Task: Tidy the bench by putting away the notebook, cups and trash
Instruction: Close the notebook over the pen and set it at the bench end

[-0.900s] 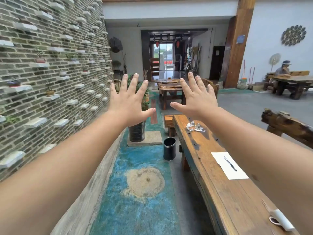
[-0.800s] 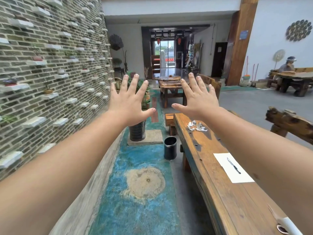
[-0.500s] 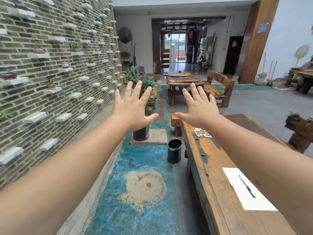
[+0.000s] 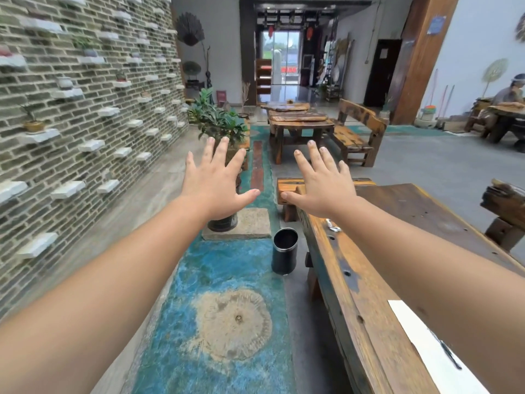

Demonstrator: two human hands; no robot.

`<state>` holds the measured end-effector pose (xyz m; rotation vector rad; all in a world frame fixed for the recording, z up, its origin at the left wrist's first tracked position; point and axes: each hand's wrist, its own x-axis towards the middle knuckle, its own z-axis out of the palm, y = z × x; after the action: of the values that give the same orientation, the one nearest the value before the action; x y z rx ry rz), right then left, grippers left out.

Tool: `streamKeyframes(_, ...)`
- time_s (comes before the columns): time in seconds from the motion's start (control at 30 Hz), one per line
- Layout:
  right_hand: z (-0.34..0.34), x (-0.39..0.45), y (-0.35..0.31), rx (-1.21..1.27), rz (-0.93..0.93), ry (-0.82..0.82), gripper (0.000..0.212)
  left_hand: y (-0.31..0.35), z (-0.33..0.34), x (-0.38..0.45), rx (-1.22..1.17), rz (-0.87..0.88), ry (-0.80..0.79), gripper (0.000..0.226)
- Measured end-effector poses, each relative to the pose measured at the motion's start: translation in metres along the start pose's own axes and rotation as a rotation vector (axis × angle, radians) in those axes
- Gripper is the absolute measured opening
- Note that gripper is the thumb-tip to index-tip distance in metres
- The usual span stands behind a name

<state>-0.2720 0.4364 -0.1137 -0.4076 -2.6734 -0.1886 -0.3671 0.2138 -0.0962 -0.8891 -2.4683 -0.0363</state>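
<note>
Brick wall (image 4: 85, 115) fills the left side: rough grey-green brick, studded with small white stone ledges, a few holding tiny pots. Floor strip (image 4: 216, 322) below is mottled turquoise with a round sandy patch, grainy texture. Bench (image 4: 349, 282) runs along the right: long thick slab of dark worn wood, bolt holes and a black stain near its edge. Both arms stretch forward, bare. Left hand (image 4: 217, 184) is flat, palm down, fingers spread, gripping nothing, over the floor strip in front of a potted plant (image 4: 218, 123). Right hand (image 4: 322, 184) is the same: splayed, empty, hovering above the far end of the bench. White sheet (image 4: 420, 336), flat and rectangular, lies on the near bench end, partly under the right forearm; a thin dark pen (image 4: 447, 352) rests on it, blurred. Cannot tell if the sheet is the notebook. Black cylinder bin (image 4: 285, 250), smooth, open top, stands on the floor just beside the bench. Small clear crinkled bit (image 4: 332, 225) shows on the bench by the right wrist, mostly hidden.
</note>
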Motion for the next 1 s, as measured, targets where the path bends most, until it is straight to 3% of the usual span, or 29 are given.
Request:
streamKeyframes(0.23, 0.064, 0.064, 0.005, -0.005, 0.107, -0.052, 0.096, -0.017, 0.076, 0.104, -0.080, 0.190, -0.042, 0.096)
streamKeyframes(0.4, 0.102, 0.064, 0.045, -0.008, 0.298, -0.096, 0.096, 0.025, 0.125, 0.163, -0.131, 0.382, -0.095, 0.097)
streamKeyframes(0.67, 0.154, -0.038, 0.158, 0.005, 0.737, -0.232, 0.098, 0.202, 0.189, 0.194, -0.298, 0.753, -0.153, 0.096)
streamKeyframes(1.0, 0.214, -0.208, 0.249, 0.069, 1.209, -0.492, 0.096, 0.409, 0.257, 0.138, -0.330, 1.199, -0.420, 0.096)
